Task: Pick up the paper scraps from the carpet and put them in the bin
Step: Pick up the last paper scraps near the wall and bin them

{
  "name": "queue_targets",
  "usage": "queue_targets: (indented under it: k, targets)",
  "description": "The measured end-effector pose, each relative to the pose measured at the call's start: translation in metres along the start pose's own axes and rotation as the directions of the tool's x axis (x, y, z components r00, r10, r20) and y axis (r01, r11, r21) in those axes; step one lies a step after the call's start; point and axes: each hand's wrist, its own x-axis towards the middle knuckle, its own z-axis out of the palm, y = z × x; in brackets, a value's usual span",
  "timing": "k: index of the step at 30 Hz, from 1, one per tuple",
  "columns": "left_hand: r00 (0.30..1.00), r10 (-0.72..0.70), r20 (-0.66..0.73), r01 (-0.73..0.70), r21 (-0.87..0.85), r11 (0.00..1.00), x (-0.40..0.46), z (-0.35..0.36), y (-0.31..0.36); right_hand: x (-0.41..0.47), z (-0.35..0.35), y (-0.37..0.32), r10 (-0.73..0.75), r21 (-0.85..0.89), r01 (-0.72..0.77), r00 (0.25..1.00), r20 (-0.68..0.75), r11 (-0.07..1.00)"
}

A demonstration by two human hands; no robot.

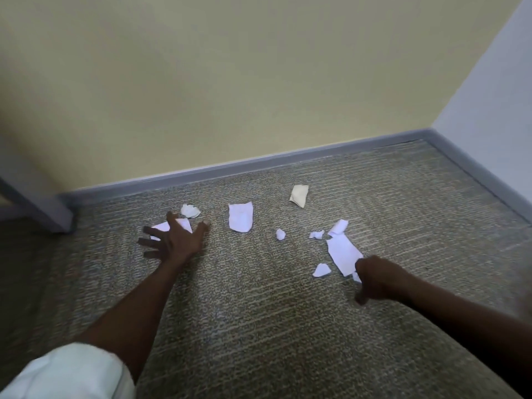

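The carpet (259, 312) under me is a short, rough weave, flecked grey and tan in ribbed lines, matt all over. The scraps are thin white paper: the flat sheet (240, 216) in the middle looks smooth with torn edges, the one by my right hand (344, 254) smooth too, and the small wad (190, 210) near my left hand (175, 239) is crumpled. One piece (299, 195) farther back is cream and creased, duller than the rest. The wall (230, 82) is painted yellow, even and matt. The skirting (259, 162) is grey, smooth, with a slight sheen. My sleeve (72, 372) is pale cloth, soft and wrinkled.
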Motion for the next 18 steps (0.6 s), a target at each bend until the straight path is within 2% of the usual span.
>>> queue_targets:
  k: [4,8,10,12,13,14,15,18]
  targets:
    - [0.999,0.036,-0.026,-0.036,0.006,0.999,0.015,0.018,-0.001,0.006,0.039,-0.01,0.001,-0.006,-0.001,0.999,0.044,1.0]
    - [0.973,0.22,-0.069,-0.215,0.078,0.974,0.04,0.03,0.009,0.004,0.047,-0.018,-0.006,0.001,0.006,0.997,-0.082,1.0]
    - [0.928,0.353,-0.121,-0.33,0.172,0.928,0.052,0.035,0.006,0.003,0.047,-0.02,0.007,0.013,-0.005,0.993,-0.116,1.0]
    - [0.831,0.512,-0.217,-0.483,0.175,0.858,0.057,0.041,0.001,0.001,0.049,-0.02,0.033,0.029,-0.028,0.988,-0.153,0.999]
    - [0.796,0.546,-0.262,-0.522,0.161,0.838,0.056,0.043,0.0,0.001,0.05,-0.02,0.041,0.052,-0.033,0.986,-0.162,0.998]
    - [0.781,0.551,-0.294,-0.532,0.149,0.834,0.053,0.045,0.001,0.001,0.052,-0.021,0.028,0.045,-0.019,0.979,-0.202,0.999]
    - [0.796,0.52,-0.31,-0.508,0.125,0.852,0.05,0.047,0.007,0.001,0.053,-0.021,0.01,0.026,-0.002,0.957,-0.289,1.0]
    - [0.857,0.371,-0.357,-0.415,-0.052,0.908,0.031,0.052,0.034,0.005,0.061,-0.019,-0.021,0.025,0.035,0.901,-0.434,0.999]
